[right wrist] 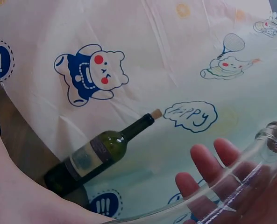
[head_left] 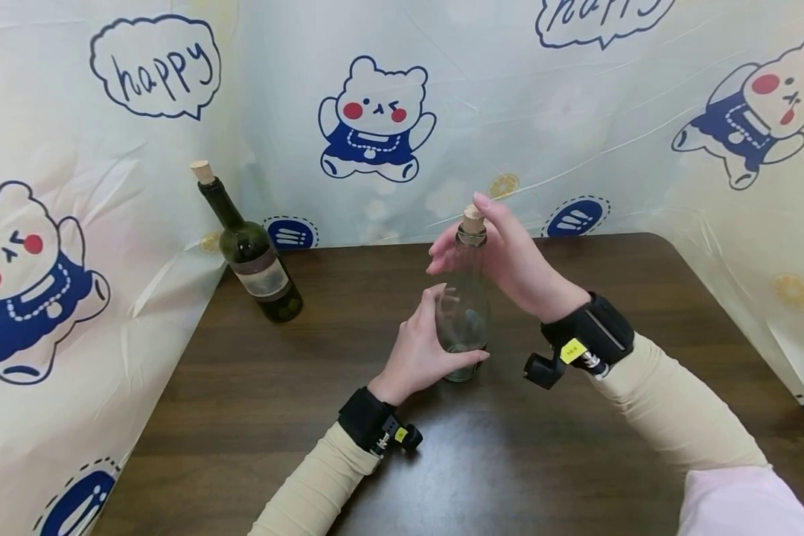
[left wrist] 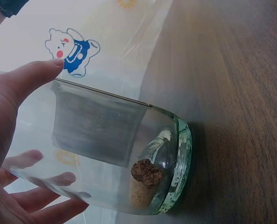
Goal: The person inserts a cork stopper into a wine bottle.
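A clear glass bottle (head_left: 465, 316) stands upright on the table, with a cork (head_left: 473, 219) in its mouth. Another cork (left wrist: 146, 183) lies inside at the bottom. My left hand (head_left: 429, 346) grips the bottle's lower body, thumb on one side and fingers round the other. My right hand (head_left: 509, 260) is behind the neck, its thumb raised beside the cork. In the right wrist view, the loosely spread fingers (right wrist: 208, 163) of the right hand show past and through the glass.
A dark green wine bottle (head_left: 261, 260) with a cork stands at the table's back left. The brown wooden table (head_left: 241, 432) ends at a printed curtain (head_left: 261, 112) behind and at both sides.
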Action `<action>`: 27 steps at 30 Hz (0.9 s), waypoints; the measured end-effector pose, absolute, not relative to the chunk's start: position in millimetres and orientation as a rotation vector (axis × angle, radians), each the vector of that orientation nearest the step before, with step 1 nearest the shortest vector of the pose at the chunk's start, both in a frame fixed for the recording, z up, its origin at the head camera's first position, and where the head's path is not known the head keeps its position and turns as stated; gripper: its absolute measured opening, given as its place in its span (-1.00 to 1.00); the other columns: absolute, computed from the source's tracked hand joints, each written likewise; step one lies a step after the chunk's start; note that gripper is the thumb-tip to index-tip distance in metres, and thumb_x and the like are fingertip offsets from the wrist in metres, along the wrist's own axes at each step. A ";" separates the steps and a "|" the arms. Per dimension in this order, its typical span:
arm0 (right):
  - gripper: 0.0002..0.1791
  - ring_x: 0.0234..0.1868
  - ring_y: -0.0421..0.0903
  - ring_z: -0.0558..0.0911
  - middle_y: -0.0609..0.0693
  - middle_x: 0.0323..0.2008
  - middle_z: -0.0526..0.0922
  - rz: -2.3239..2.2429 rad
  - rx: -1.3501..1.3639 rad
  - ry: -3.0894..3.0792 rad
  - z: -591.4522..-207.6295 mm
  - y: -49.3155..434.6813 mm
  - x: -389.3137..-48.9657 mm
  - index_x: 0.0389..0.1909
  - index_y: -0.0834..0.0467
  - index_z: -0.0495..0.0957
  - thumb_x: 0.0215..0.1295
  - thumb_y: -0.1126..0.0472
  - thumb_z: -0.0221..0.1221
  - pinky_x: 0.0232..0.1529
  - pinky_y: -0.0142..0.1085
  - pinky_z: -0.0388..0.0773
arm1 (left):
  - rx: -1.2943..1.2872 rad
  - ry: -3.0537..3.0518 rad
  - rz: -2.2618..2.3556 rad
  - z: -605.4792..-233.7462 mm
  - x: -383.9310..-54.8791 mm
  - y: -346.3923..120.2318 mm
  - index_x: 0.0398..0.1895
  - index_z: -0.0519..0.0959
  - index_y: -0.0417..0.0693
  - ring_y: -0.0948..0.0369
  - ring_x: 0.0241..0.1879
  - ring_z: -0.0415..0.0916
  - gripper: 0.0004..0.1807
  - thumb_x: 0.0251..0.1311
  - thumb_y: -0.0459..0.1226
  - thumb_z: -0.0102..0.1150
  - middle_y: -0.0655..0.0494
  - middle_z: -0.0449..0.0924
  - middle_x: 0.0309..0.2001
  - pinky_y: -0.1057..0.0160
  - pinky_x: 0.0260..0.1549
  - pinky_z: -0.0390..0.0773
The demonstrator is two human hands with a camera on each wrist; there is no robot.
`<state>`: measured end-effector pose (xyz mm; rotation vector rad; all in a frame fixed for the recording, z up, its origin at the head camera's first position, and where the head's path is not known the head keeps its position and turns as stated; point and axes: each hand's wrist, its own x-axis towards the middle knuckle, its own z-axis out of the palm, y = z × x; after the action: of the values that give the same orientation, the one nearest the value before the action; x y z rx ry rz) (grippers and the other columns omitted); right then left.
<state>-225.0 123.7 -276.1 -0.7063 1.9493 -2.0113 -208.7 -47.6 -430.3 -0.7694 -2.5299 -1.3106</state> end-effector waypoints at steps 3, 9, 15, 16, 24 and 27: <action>-0.17 -0.13 0.06 0.69 0.02 -0.32 0.78 -2.026 -0.691 1.954 -277.8 119.4 -226.2 -0.29 0.18 0.69 0.47 -0.42 -0.29 0.21 0.08 0.39 | -0.773 -2.514 -1.303 -431.1 -208.3 -47.2 0.44 0.15 0.14 0.19 0.17 0.55 0.13 -0.19 0.22 0.55 0.18 0.54 0.20 -0.01 0.08 0.60; -0.21 -0.30 0.10 0.63 0.00 -0.52 0.65 -2.061 -0.651 1.915 -281.6 115.5 -227.7 -0.52 0.16 0.58 0.49 -0.36 -0.31 0.11 0.02 0.45 | -0.782 -2.506 -1.306 -430.5 -208.6 -47.9 0.47 0.15 0.13 0.18 0.16 0.56 0.14 -0.18 0.24 0.53 0.15 0.54 0.22 -0.01 0.04 0.62; -0.29 -0.43 0.07 0.40 -0.02 -0.62 0.43 -2.097 -0.639 1.891 -282.8 111.5 -227.6 -0.64 0.14 0.40 0.50 -0.27 -0.33 -0.16 -0.11 0.44 | -0.760 -2.545 -1.309 -430.6 -209.4 -48.0 0.48 0.14 0.14 0.21 0.13 0.55 0.16 -0.18 0.27 0.51 0.18 0.52 0.23 0.05 0.02 0.63; -0.30 -0.44 0.05 0.39 -0.02 -0.63 0.42 -2.100 -0.642 1.899 -282.9 110.8 -227.6 -0.65 0.14 0.40 0.50 -0.26 -0.34 -0.18 -0.11 0.43 | -0.761 -2.544 -1.308 -430.6 -209.6 -47.8 0.48 0.14 0.13 0.21 0.13 0.55 0.16 -0.18 0.26 0.52 0.18 0.52 0.23 0.05 0.01 0.63; -0.34 -0.49 0.00 0.37 -0.03 -0.66 0.35 -2.135 -0.675 1.913 -282.7 105.6 -228.9 -0.69 0.11 0.34 0.51 -0.17 -0.39 -0.19 -0.11 0.37 | -0.747 -2.540 -1.312 -429.6 -209.8 -46.8 0.47 0.17 0.11 0.24 0.15 0.54 0.14 -0.18 0.24 0.53 0.19 0.52 0.23 0.04 0.03 0.63; -0.34 -0.50 0.00 0.34 -0.02 -0.66 0.33 -2.143 -0.661 1.906 -282.8 105.0 -228.9 -0.68 0.12 0.32 0.53 -0.14 -0.41 -0.20 -0.10 0.34 | -0.747 -2.544 -1.312 -429.5 -209.6 -46.5 0.47 0.16 0.11 0.23 0.16 0.54 0.15 -0.18 0.24 0.53 0.18 0.52 0.24 0.03 0.04 0.62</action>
<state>-228.9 105.0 -282.8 -0.6608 1.9064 -2.1426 -209.6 -46.5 -429.5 -0.7466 -2.5444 -1.3122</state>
